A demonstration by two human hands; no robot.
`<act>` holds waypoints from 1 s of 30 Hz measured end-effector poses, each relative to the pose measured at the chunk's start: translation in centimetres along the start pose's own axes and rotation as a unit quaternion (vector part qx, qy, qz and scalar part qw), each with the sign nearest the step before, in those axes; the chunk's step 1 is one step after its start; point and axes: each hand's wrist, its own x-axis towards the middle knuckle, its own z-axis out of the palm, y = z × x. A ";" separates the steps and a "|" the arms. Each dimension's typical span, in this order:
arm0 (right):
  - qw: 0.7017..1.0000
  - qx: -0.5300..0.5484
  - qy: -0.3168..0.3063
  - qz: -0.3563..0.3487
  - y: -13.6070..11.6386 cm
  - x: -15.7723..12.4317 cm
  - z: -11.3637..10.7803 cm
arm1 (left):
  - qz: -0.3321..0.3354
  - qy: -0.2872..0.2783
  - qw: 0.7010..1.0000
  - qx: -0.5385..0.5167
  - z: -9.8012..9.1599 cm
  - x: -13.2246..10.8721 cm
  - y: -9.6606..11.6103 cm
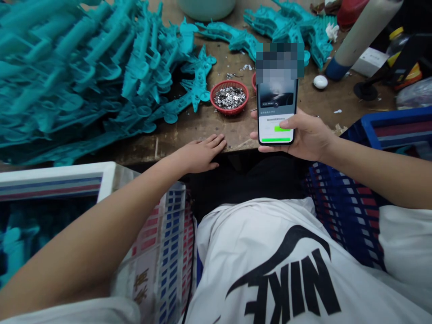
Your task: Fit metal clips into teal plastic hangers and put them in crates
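My right hand (300, 137) grips a black-edged smartphone (276, 112) upright, with the thumb across its lit screen, where a green bar shows. The top of the screen is blurred out. My left hand (200, 154) lies flat and empty on the front edge of a scarred wooden workbench (232, 130). Beyond it, a large heap of teal moulded plastic parts on runners (101, 90) covers the bench's left side. A small red plastic basket (229, 112) of silvery metal pieces stands just beyond the phone, and a second red basket is mostly hidden behind it.
More teal moulded parts (290, 31) lie at the bench's far side, near a pale tube with a blue end (357, 49). A blue-rimmed crate (394, 121) stands to my right. A white-rimmed crate (50, 177) holding teal parts stands to my lower left, beside a woven bag (162, 243).
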 end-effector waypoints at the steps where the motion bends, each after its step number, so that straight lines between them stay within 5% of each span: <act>1: 1.000 -0.002 -0.003 0.001 0.0 0.0 0.0 | -0.001 -0.003 1.000 0.004 -0.2 -0.1 0.1; 14: 1.000 -0.016 -0.014 0.020 0.4 -0.4 0.9 | 0.004 0.026 0.999 -0.018 0.2 0.5 -0.4; 18: 0.999 -0.031 -0.024 0.026 1.0 -0.4 1.1 | 0.072 0.086 0.987 -0.117 -0.6 -0.4 -0.3; 21: 0.998 -0.029 -0.045 0.019 1.9 -0.2 1.1 | 0.161 0.140 0.934 -0.287 -1.5 -2.2 0.6; 25: 0.998 -0.028 -0.049 0.016 3.1 0.0 1.0 | 0.257 0.096 0.829 -0.487 -2.8 -4.3 3.0; 30: 0.999 -0.041 -0.001 -0.001 3.3 -0.3 1.1 | 0.250 0.076 0.783 -0.564 -2.6 -3.9 4.1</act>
